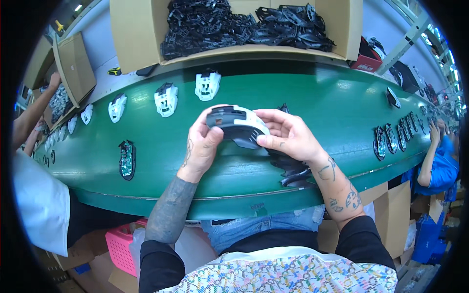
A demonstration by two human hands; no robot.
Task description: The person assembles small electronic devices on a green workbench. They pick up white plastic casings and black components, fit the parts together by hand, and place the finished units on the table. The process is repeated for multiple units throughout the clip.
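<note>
Between my two hands, above the green belt, is a black and white computer mouse shell point(238, 128), tilted so that its dark hollow side partly shows. My left hand point(199, 146) is closed round its left end, with the thumb on the near edge. My right hand point(292, 137) pinches the white right end between thumb and fingers. Below my right hand several loose black plastic shell pieces point(294, 172) lie on the belt, partly hidden by the hand and forearm. Left of my hands rests a mouse base with a green circuit board point(127, 160).
White mouse shells point(166, 100) form a line along the belt point(234, 178) toward the far left. Several mouse bases point(380, 142) stand in a row at right. A cardboard box point(134, 36) of black parts sits behind the belt. Co-workers' arms point(36, 110) show on both sides.
</note>
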